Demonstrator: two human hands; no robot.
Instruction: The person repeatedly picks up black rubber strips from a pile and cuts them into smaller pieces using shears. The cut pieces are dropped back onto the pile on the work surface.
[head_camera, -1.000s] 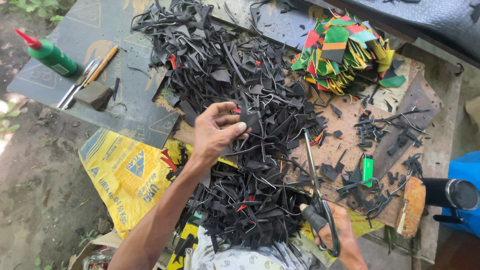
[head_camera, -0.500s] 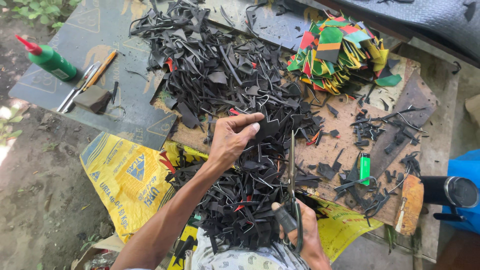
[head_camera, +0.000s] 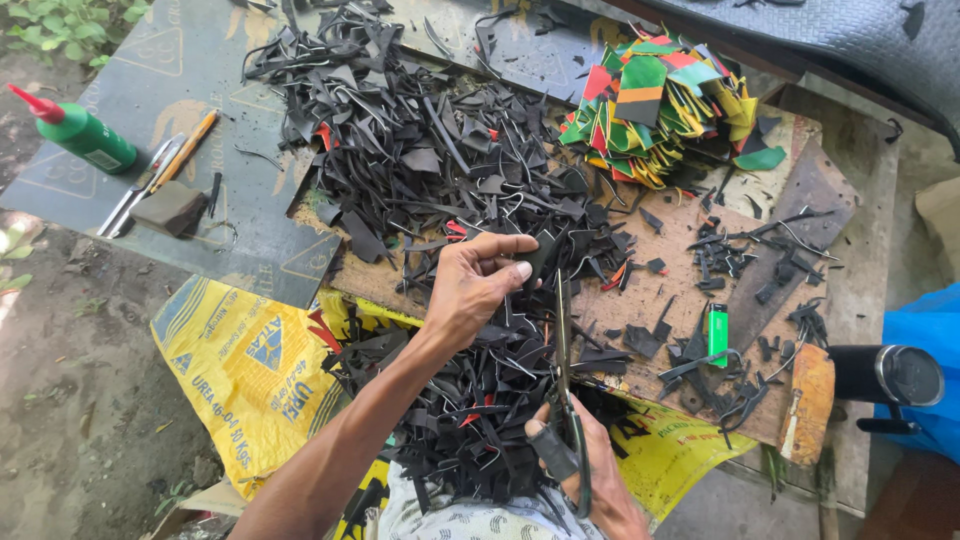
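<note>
My left hand (head_camera: 478, 283) pinches a small black rubber piece (head_camera: 540, 256) between thumb and fingers, above a big heap of black rubber scraps (head_camera: 420, 170). My right hand (head_camera: 590, 470), near the bottom edge, grips a pair of long scissors (head_camera: 562, 350) by the handles. The blades point up toward the held piece, their tips just below it. More black scraps (head_camera: 470, 410) lie piled under both hands on my lap.
A stack of green, red and yellow cut shapes (head_camera: 660, 105) lies at the back right. A green lighter (head_camera: 717, 333) lies on the wooden board (head_camera: 690, 260). At left sit a green glue bottle (head_camera: 85, 135), tools (head_camera: 150, 180), a yellow sack (head_camera: 245, 370). A black flask (head_camera: 885, 375) stands right.
My left hand has picked one black piece out of the heap and holds it up. My right hand has swung the scissors left, bringing the blades up to that piece.
</note>
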